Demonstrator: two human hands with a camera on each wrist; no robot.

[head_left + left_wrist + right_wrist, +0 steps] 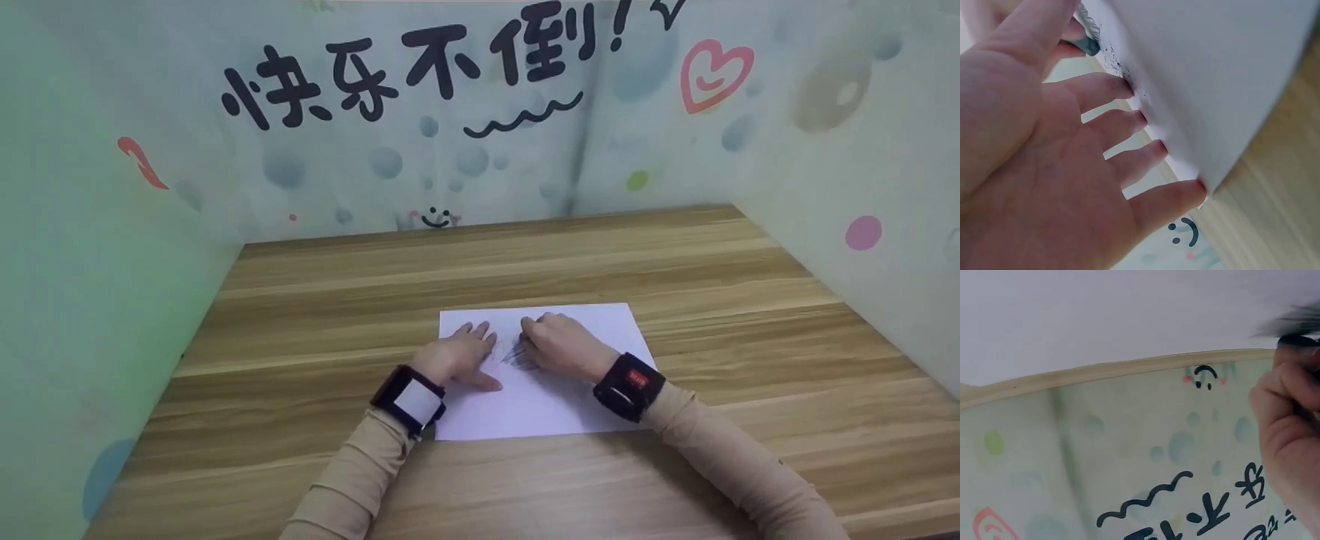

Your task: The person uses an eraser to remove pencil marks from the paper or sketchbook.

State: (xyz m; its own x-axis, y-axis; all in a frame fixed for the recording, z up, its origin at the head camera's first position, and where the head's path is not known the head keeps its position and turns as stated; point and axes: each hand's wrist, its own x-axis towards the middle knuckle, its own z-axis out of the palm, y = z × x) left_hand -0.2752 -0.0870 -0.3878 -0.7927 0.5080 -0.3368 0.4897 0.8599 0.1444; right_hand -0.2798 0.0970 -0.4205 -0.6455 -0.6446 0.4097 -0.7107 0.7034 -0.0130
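A white sheet of paper [517,412] lies on the wooden table with dark grey scribbled strokes [516,357] near its middle. My left hand [459,356] rests on the sheet's left part, fingers spread; in the left wrist view its fingertips [1159,147] press on the paper. On the right, my right hand [566,345] is curled over the scribble and grips a small dark object [1296,341], whose end meets the dark strokes. Most of that object is hidden in the fist, so I cannot tell its kind. Dark specks [1114,59] lie on the paper beside it.
The wood-grain table [337,330] reaches back to a printed wall [510,172] with large black characters and bubbles. Side walls stand at left [97,262] and right [862,172]. Each wrist wears a black band [628,386] over a beige sleeve [352,472].
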